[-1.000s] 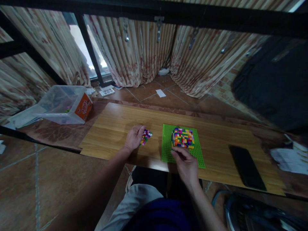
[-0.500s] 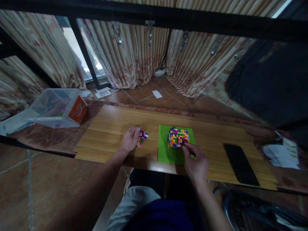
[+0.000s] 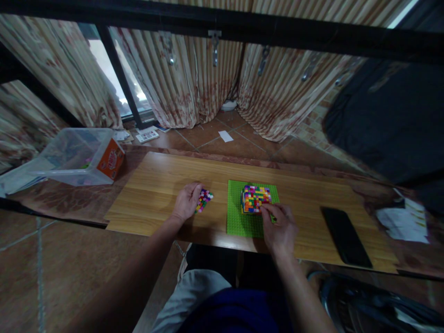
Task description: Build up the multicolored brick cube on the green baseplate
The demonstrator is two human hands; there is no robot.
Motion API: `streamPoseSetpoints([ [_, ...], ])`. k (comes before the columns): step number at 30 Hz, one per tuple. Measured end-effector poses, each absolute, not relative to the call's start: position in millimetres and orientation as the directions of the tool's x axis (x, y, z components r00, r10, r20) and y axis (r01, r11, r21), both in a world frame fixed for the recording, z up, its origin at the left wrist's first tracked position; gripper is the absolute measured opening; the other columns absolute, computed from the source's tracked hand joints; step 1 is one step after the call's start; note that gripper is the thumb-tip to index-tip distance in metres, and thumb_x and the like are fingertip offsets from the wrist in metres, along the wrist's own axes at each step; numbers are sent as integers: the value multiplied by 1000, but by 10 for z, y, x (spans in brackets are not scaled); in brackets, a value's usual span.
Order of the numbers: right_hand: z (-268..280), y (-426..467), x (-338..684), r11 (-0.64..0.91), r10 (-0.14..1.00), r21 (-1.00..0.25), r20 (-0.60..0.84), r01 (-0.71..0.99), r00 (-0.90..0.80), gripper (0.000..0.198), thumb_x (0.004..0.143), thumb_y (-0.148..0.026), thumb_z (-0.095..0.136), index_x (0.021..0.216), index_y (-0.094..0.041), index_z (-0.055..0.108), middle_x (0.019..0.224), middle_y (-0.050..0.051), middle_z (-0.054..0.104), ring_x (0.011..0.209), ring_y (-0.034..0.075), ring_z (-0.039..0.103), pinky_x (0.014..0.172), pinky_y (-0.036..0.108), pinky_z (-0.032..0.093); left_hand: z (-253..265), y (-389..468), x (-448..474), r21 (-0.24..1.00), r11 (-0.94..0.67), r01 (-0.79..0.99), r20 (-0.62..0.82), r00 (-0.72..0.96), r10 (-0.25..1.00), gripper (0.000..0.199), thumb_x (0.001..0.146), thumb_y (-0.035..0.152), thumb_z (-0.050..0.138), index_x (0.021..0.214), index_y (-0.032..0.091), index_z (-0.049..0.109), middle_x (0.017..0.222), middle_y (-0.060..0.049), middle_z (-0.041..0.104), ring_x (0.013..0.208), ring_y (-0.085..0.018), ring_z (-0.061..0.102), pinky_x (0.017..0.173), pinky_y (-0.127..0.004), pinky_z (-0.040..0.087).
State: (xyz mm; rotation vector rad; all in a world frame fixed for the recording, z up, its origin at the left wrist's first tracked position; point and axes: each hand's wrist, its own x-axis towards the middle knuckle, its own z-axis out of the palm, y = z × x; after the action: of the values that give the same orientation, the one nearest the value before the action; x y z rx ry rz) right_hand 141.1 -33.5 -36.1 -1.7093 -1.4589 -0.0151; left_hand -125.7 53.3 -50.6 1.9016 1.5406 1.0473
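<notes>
The right hand rests fingers curled against the near right edge of the multicoloured brick block, which stands on the green baseplate mid-desk. The left hand, loosely open, touches a small brick cluster. Bare desk lies left; a black phone lies well to the right.

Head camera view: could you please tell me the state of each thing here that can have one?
Left hand: resting on table, touching loose bricks.
Right hand: fingertips at block's near edge.
Brick block: assembled, on green baseplate.
Phone: screen dark, lying flat.
Clear plastic box: open.
</notes>
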Motion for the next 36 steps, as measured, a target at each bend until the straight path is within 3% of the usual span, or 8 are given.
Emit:
streamPoseSetpoints([
  [4, -408, -338, 1422, 61, 779, -577, 537, 814, 323, 26, 88, -38, 56, 86, -21, 74, 91, 7, 61, 83, 19, 59, 76, 34, 50, -527, 538, -1260, 767, -244, 593, 252, 72, 965, 39, 94, 41, 36, 94, 19, 69, 100, -7, 72, 99, -20, 65, 94, -32, 48],
  [13, -559, -460, 1444, 153, 726, -426, 661, 892, 191, 23, 91, -28, 55, 102, -20, 73, 105, 10, 57, 88, 18, 56, 72, 32, 50, -527, 531, -1264, 748, -265, 609, 269, 87, 959, 41, 95, 42, 35, 95, 19, 69, 100, -7, 72, 98, -20, 65, 93, -33, 49],
  [20, -480, -467, 1485, 122, 746, -335, 652, 934, 136, 24, 92, -32, 55, 102, -22, 73, 105, 10, 58, 86, 18, 54, 78, 38, 50, -548, 536, -1266, 738, -273, 617, 285, 82, 955, 40, 95, 41, 35, 94, 20, 69, 97, -6, 72, 97, -19, 66, 92, -33, 50],
  [25, -311, -493, 1197, 182, 716, -419, 677, 890, 172, 23, 91, -27, 54, 107, -20, 70, 105, 10, 61, 95, 21, 57, 84, 39, 50, -548, 532, -1264, 742, -285, 607, 292, 90, 952, 41, 96, 42, 34, 92, 20, 69, 97, -6, 72, 97, -19, 66, 94, -32, 49],
  [30, -305, -370, 683, 352, 849, -530, 529, 772, -24, 28, 93, -20, 46, 112, -20, 66, 105, 9, 62, 99, 21, 58, 89, 37, 50, -548, 533, -1265, 742, -283, 607, 294, 85, 952, 42, 96, 42, 34, 94, 20, 69, 98, -6, 72, 97, -19, 65, 93, -33, 49],
  [36, -438, 30, 374, 277, 943, -541, 314, 794, -115, 36, 89, -13, 42, 119, -17, 62, 108, 12, 61, 103, 26, 54, 90, 41, 47, -558, 540, -1263, 743, -279, 609, 289, 84, 954, 44, 97, 43, 32, 94, 20, 69, 97, -6, 72, 96, -19, 66, 92, -32, 50],
])
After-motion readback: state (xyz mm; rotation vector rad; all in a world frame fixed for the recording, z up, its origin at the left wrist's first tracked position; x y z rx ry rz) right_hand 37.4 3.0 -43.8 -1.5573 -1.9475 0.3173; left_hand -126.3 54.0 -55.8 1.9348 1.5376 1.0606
